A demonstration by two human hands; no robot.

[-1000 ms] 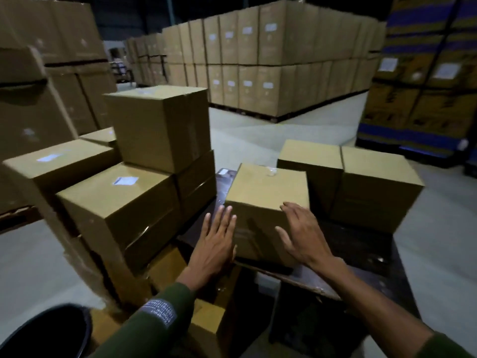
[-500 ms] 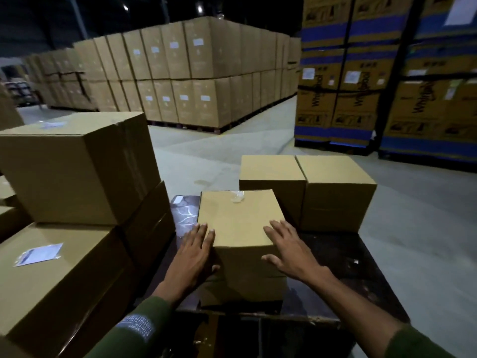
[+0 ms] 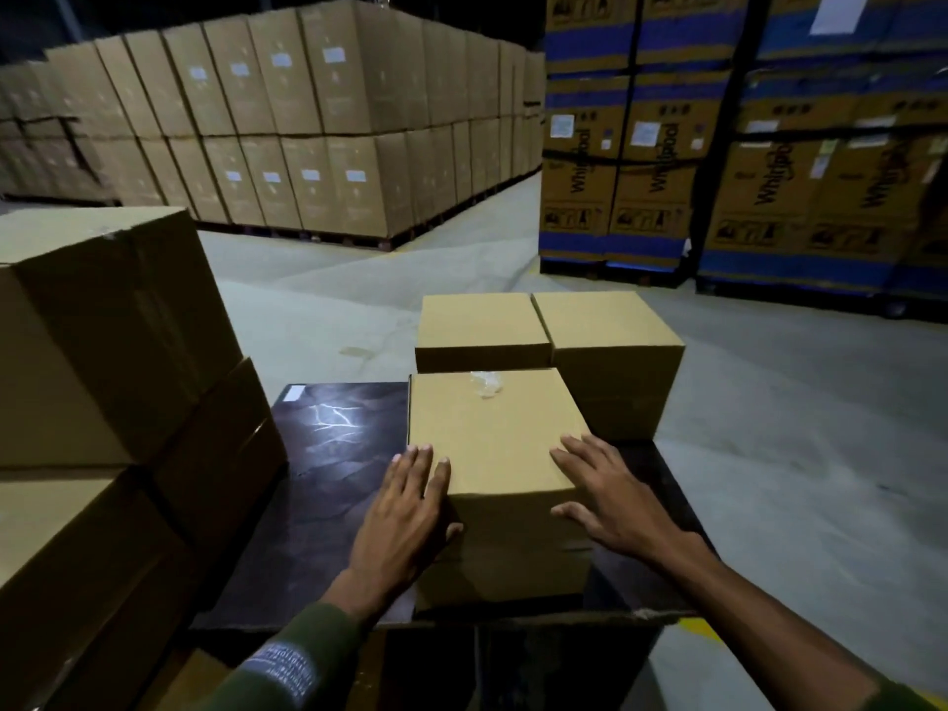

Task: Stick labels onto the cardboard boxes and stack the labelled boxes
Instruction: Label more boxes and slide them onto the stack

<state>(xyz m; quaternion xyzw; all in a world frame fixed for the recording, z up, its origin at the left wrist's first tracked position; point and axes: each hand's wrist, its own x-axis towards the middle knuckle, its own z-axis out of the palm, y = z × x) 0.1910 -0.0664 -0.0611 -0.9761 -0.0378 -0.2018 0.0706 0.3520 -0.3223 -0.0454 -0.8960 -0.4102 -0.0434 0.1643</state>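
Both hands press flat, fingers straight, on the near cardboard box, left hand at its left edge, right hand at its right, two more boxes just behind it.

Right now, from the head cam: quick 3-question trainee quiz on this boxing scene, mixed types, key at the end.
1. True or false: both hands touch the nearest box with straight fingers.
2. How many small boxes stand on the dark board?
A) two B) three C) five
3. Fill in: the crumpled clear scrap lies near the ____ edge of the nearest box's top.

Key: 1 true: left hand, right hand. 2 B. 3 far.
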